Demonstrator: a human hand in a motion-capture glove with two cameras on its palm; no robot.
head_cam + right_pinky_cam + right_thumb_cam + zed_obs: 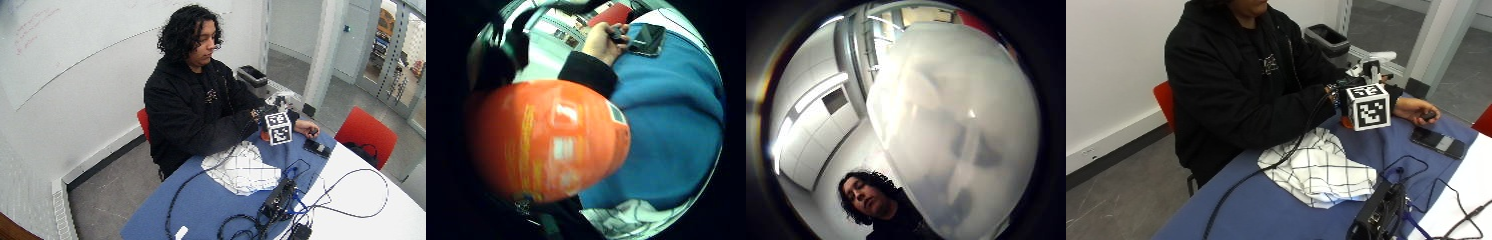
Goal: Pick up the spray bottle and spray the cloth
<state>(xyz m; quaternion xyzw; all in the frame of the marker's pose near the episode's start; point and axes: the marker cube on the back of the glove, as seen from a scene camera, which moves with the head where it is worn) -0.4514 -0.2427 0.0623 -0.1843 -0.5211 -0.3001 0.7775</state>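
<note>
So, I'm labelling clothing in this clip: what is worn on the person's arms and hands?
Both arms are in long black sleeves of a hooded top. The right hand wears a black glove; the left hand is bare, with a dark cuff at its wrist.

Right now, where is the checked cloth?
In the outside view the checked cloth lies crumpled on the blue table cover, just in front of the person, below the raised gloved right hand.
</note>
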